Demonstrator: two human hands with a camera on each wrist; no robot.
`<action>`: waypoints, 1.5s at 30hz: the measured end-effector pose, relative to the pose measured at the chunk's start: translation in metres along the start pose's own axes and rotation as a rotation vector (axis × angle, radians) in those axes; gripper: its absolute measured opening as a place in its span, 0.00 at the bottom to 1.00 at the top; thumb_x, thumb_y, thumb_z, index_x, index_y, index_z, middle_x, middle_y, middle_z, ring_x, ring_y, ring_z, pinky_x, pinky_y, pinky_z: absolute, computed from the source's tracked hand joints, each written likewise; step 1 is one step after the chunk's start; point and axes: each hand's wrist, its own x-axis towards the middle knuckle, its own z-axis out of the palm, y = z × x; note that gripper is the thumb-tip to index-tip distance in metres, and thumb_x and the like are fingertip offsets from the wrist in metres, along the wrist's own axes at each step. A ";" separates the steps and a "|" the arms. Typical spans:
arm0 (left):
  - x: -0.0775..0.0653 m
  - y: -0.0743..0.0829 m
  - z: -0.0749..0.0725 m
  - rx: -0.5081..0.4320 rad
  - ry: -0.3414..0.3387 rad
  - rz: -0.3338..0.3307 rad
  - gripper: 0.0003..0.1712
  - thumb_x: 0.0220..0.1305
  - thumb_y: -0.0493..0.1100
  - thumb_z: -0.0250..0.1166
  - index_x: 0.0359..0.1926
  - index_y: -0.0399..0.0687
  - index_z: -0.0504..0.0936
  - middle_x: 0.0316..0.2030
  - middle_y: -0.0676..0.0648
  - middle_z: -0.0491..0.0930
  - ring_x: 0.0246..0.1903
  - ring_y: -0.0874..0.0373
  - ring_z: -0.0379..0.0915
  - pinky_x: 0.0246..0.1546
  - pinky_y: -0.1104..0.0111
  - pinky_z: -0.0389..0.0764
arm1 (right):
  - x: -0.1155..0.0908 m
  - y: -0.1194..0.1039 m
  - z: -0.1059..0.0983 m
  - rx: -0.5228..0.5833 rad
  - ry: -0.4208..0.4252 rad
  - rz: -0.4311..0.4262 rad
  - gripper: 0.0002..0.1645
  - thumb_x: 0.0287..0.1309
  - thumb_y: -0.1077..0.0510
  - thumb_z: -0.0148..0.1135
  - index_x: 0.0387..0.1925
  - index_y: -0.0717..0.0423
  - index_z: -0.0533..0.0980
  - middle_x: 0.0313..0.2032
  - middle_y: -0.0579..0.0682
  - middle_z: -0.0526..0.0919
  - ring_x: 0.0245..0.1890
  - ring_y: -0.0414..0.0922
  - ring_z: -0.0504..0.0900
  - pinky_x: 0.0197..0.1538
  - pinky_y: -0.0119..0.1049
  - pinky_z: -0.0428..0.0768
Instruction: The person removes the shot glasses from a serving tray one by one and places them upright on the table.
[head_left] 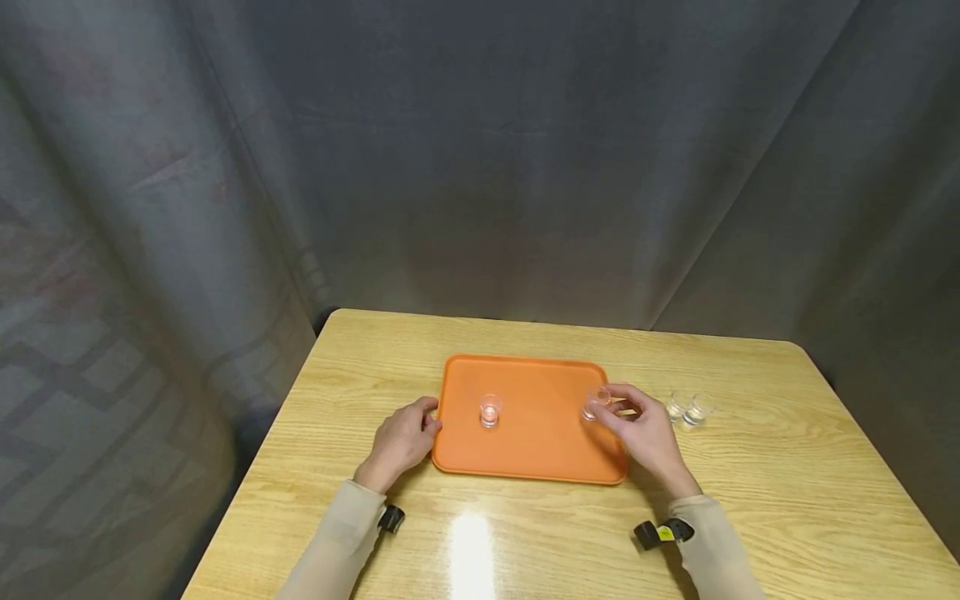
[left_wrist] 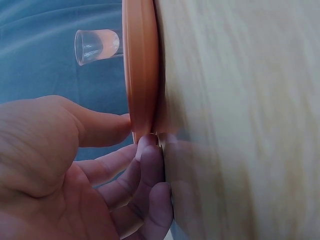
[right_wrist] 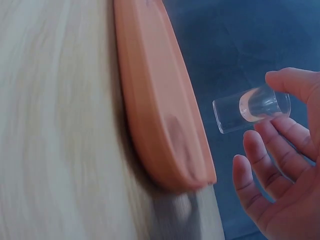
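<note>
My right hand (head_left: pixel 647 427) pinches a small clear shot glass (right_wrist: pixel 250 107) near its rim, between thumb and fingertips. In the right wrist view that glass is apart from the orange tray (head_left: pixel 536 442), just above its right end. At the tray's left edge, my left hand (head_left: pixel 405 437) grips the rim, thumb on the upper side and curled fingers (left_wrist: pixel 150 165) low against the edge by the tabletop. A second shot glass (head_left: pixel 490 411) stands upright on the left half of the tray.
Two more clear shot glasses (head_left: pixel 696 410) stand close together on the wooden table (head_left: pixel 787 467), right of the tray and beyond my right hand. A dark grey curtain (head_left: pixel 510 167) hangs behind the table's far edge and along both sides.
</note>
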 end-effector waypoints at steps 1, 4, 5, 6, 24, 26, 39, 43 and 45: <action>0.000 0.000 0.000 0.000 0.001 0.001 0.23 0.78 0.44 0.64 0.70 0.44 0.78 0.34 0.53 0.80 0.23 0.59 0.68 0.27 0.67 0.65 | 0.000 0.002 -0.003 0.001 0.001 -0.005 0.27 0.63 0.48 0.78 0.59 0.55 0.84 0.53 0.57 0.87 0.41 0.33 0.83 0.44 0.26 0.81; 0.000 0.000 0.000 0.002 0.004 0.005 0.23 0.78 0.44 0.64 0.69 0.43 0.79 0.34 0.53 0.80 0.23 0.59 0.68 0.27 0.68 0.65 | -0.002 0.008 -0.010 -0.012 0.013 -0.024 0.26 0.63 0.50 0.78 0.59 0.56 0.84 0.52 0.57 0.88 0.41 0.32 0.83 0.43 0.26 0.82; 0.000 0.000 0.000 0.002 0.003 0.005 0.23 0.78 0.44 0.64 0.70 0.43 0.79 0.34 0.53 0.80 0.22 0.59 0.68 0.26 0.68 0.64 | -0.002 0.010 -0.013 -0.016 0.017 -0.026 0.26 0.64 0.50 0.78 0.59 0.57 0.84 0.52 0.55 0.88 0.40 0.32 0.83 0.43 0.26 0.82; 0.000 0.000 0.000 0.002 0.003 0.004 0.24 0.78 0.44 0.64 0.70 0.43 0.79 0.34 0.53 0.80 0.22 0.59 0.67 0.26 0.68 0.64 | -0.002 0.011 -0.015 -0.022 0.021 -0.026 0.26 0.64 0.49 0.78 0.59 0.57 0.84 0.51 0.53 0.88 0.41 0.32 0.83 0.43 0.25 0.82; 0.000 -0.001 0.001 0.003 0.003 -0.002 0.24 0.78 0.44 0.64 0.70 0.44 0.78 0.35 0.53 0.80 0.24 0.59 0.69 0.28 0.67 0.65 | -0.008 0.034 -0.050 -0.145 0.131 0.045 0.26 0.61 0.45 0.79 0.55 0.55 0.87 0.35 0.28 0.85 0.34 0.26 0.83 0.38 0.23 0.80; 0.000 -0.001 0.001 0.002 0.004 -0.001 0.24 0.78 0.44 0.64 0.70 0.44 0.78 0.35 0.53 0.80 0.23 0.59 0.68 0.27 0.67 0.65 | -0.010 0.036 -0.052 -0.150 0.144 0.051 0.26 0.61 0.46 0.80 0.55 0.56 0.88 0.33 0.26 0.84 0.33 0.25 0.82 0.37 0.23 0.79; 0.000 -0.001 0.000 -0.005 0.006 0.009 0.24 0.78 0.44 0.64 0.70 0.43 0.78 0.34 0.53 0.81 0.21 0.60 0.67 0.24 0.69 0.63 | -0.020 0.049 -0.070 -0.181 0.188 0.100 0.28 0.60 0.46 0.80 0.56 0.58 0.86 0.29 0.27 0.84 0.31 0.25 0.80 0.36 0.25 0.75; 0.000 -0.001 0.000 -0.010 0.004 0.009 0.24 0.78 0.44 0.64 0.70 0.42 0.78 0.35 0.52 0.81 0.22 0.60 0.68 0.25 0.69 0.63 | -0.023 0.052 -0.076 -0.204 0.208 0.111 0.29 0.60 0.46 0.80 0.56 0.59 0.86 0.29 0.24 0.81 0.31 0.24 0.78 0.35 0.25 0.74; 0.000 0.000 -0.001 -0.012 0.005 0.007 0.24 0.78 0.44 0.64 0.70 0.42 0.78 0.35 0.52 0.80 0.22 0.60 0.68 0.25 0.69 0.64 | -0.024 0.053 -0.078 -0.203 0.219 0.119 0.29 0.59 0.46 0.80 0.56 0.59 0.86 0.29 0.23 0.81 0.31 0.24 0.78 0.34 0.25 0.74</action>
